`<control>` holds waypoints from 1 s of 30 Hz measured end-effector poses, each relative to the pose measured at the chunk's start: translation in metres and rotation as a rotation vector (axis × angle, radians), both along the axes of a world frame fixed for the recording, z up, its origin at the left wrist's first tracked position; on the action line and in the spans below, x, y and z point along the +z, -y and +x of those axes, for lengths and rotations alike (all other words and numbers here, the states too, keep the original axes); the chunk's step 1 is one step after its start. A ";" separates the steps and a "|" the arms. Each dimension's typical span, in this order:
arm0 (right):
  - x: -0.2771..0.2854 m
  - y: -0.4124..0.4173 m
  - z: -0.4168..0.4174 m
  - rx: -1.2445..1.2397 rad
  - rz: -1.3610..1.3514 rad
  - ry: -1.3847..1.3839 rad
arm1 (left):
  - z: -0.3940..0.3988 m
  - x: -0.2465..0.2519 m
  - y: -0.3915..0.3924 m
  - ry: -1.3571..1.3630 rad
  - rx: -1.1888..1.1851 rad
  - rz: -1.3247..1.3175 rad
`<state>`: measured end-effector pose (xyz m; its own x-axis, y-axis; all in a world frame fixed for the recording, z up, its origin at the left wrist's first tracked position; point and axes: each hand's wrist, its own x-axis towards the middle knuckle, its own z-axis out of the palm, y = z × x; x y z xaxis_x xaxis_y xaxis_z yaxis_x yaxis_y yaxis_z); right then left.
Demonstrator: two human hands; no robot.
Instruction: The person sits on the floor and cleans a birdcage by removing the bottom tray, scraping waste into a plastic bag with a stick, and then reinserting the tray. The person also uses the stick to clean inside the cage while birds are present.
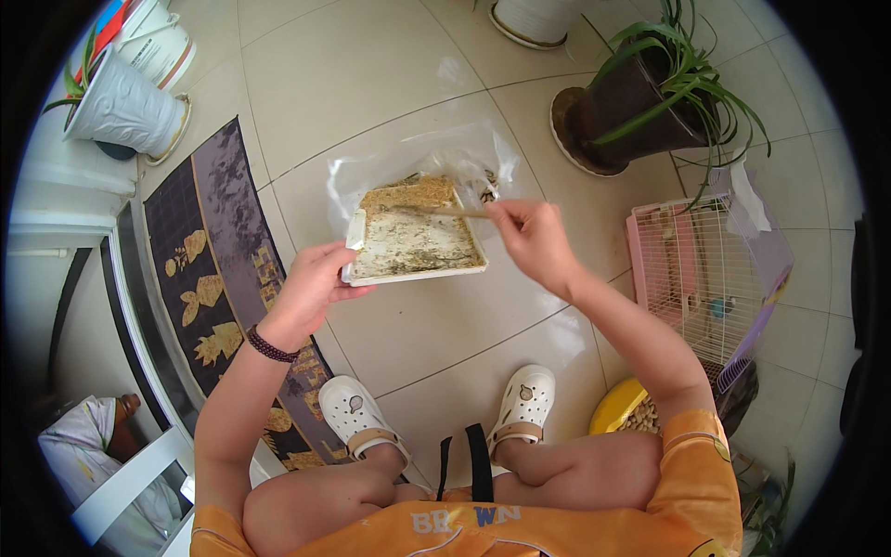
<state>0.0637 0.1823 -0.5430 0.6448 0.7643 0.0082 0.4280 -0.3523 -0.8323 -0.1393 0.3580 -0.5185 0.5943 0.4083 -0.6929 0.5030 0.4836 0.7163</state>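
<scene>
My left hand (321,278) grips the near left corner of a shallow white plastic tray (418,278). Dark grime stains its floor, and brown crumbly litter (418,191) is heaped along the far side. Between the fingers of my right hand (532,240) is a thin stick (445,210), held level across the tray with its far end at the litter. Beyond and partly under the tray spreads a clear plastic bag (418,150), with some dark debris inside at the right.
On the right stands a pink and purple wire pet cage (696,278), near a yellow bowl (616,411) of nuts. Potted plants (640,104) stand farther off. A patterned mat (209,257) lies at left by a door frame. My white clogs (358,411) are on the tiles.
</scene>
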 end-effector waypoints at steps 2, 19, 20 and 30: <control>-0.001 -0.003 -0.011 0.096 -0.026 0.017 | -0.001 0.003 -0.004 -0.033 -0.004 0.027; -0.036 -0.035 -0.024 0.206 -0.142 0.249 | 0.001 -0.010 -0.007 -0.082 -0.138 0.268; -0.041 -0.036 -0.022 0.199 -0.159 0.242 | 0.002 -0.009 -0.004 -0.085 -0.148 0.278; -0.025 -0.044 -0.033 0.269 -0.125 0.257 | -0.003 -0.019 -0.003 -0.076 -0.151 0.326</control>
<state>0.0312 0.2262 -0.5677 0.4100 0.9112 0.0394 0.7082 -0.2908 -0.6434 -0.1422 0.3611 -0.5371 0.6163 0.5267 -0.5855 0.6089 0.1528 0.7784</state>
